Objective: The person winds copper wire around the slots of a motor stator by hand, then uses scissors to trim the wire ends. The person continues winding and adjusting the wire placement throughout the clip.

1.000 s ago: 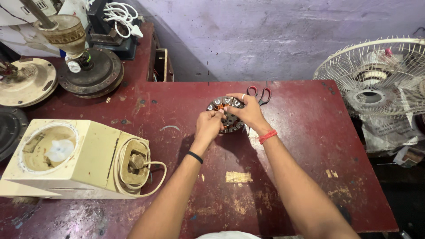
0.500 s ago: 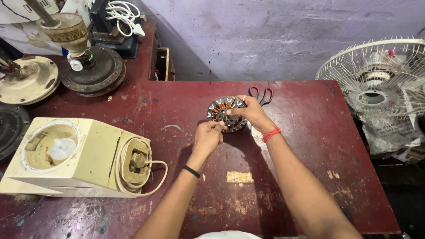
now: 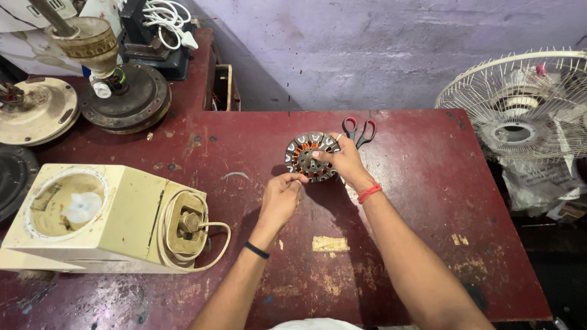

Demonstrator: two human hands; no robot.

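Observation:
A round fan motor stator (image 3: 306,154) with copper windings lies on the dark red table (image 3: 422,201). My right hand (image 3: 343,160) grips its right side, fingers over the rim. My left hand (image 3: 281,197) sits just below and left of the stator, fingertips pinched together at its lower edge; whether it pinches a wire I cannot tell. Red-handled scissors (image 3: 361,130) lie right behind my right hand.
A cream mixer base (image 3: 98,217) with a wound cord lies on its side at the left. Ceiling fan motor parts (image 3: 122,91) stand at the back left. A white table fan cage (image 3: 526,104) stands off the right edge.
My left hand has drawn back from the stator toward me and to the left, pinched. My right hand keeps hold of the stator, which has stayed in place.

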